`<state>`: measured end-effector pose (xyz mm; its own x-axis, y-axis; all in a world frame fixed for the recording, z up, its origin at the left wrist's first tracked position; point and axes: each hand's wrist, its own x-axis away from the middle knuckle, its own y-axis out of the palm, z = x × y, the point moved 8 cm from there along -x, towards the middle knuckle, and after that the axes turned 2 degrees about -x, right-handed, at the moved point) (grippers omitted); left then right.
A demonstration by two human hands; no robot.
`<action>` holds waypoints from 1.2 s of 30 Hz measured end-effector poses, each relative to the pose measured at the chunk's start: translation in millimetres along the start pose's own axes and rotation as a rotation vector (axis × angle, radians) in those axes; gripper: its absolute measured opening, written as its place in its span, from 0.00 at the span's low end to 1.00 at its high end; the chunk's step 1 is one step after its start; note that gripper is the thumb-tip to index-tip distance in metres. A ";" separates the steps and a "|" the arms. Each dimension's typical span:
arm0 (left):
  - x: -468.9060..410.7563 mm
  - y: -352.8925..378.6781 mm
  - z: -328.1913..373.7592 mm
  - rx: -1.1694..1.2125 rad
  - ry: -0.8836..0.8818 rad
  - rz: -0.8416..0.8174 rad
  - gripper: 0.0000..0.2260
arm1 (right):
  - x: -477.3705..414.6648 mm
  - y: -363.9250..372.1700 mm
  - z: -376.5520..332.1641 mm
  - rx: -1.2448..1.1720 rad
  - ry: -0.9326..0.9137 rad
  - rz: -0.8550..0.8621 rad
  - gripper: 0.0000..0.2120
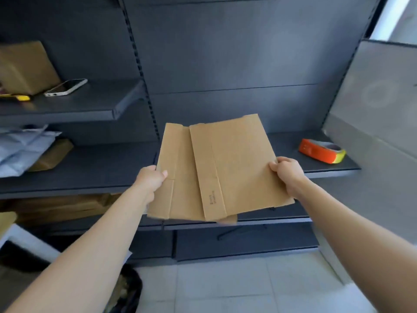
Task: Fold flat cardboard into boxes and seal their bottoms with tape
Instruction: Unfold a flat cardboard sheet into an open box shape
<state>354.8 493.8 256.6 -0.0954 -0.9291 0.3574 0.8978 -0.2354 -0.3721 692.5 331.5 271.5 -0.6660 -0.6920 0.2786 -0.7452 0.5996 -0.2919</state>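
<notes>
Flat brown cardboard [234,163] hangs in the air in front of a dark shelf, and it looks like two overlapping flat blanks. My left hand [151,179] grips the left edge, thumb on top. My right hand [287,173] grips the right edge, thumb on the top face. An orange tape dispenser [321,151] with a yellow end lies on the shelf to the right, apart from both hands.
The dark grey shelf [90,168] runs across at hand height. On its left end lie white mailer bags [22,147] and a brown packet. The upper left shelf carries a cardboard box [24,66], a phone [66,87] and a yellow object. A grey panel [379,109] stands at the right.
</notes>
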 end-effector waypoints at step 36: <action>-178.8 326.8 109.8 -0.150 -0.193 -0.072 0.21 | -281.6 -185.2 7.8 0.031 0.160 0.163 0.14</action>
<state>712.4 614.3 165.1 -0.0604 -0.8400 0.5393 0.8166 -0.3522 -0.4572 1018.3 412.2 240.0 -0.7760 -0.5130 0.3669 -0.6278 0.6837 -0.3720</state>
